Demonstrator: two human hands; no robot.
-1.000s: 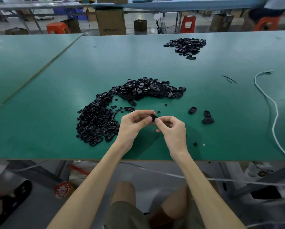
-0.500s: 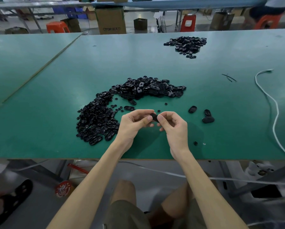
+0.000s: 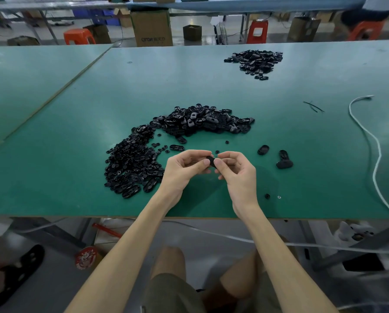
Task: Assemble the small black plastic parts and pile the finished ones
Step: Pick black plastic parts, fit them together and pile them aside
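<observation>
My left hand [image 3: 184, 169] and my right hand [image 3: 236, 171] meet just above the green table [image 3: 76, 177], and both pinch one small black plastic part [image 3: 210, 159] between thumbs and fingertips. Most of that part is hidden by my fingers. A curved heap of loose black parts [image 3: 134, 163] lies left of my hands and runs round to a second heap of oval pieces [image 3: 202, 120] behind them. Another pile of black parts [image 3: 255, 61] sits far back on the right. Three single black pieces [image 3: 283, 160] lie to the right of my hands.
A white cable [image 3: 374, 159] snakes along the table's right side. Two tiny bits [image 3: 272, 196] lie near the front edge. A thin black wire scrap [image 3: 313, 106] sits at mid right. Cardboard boxes [image 3: 151, 27] and orange stools [image 3: 79, 36] stand beyond the table.
My hands stay together on the small part; the fingers have shifted slightly around it. The heaps and loose pieces have not moved.
</observation>
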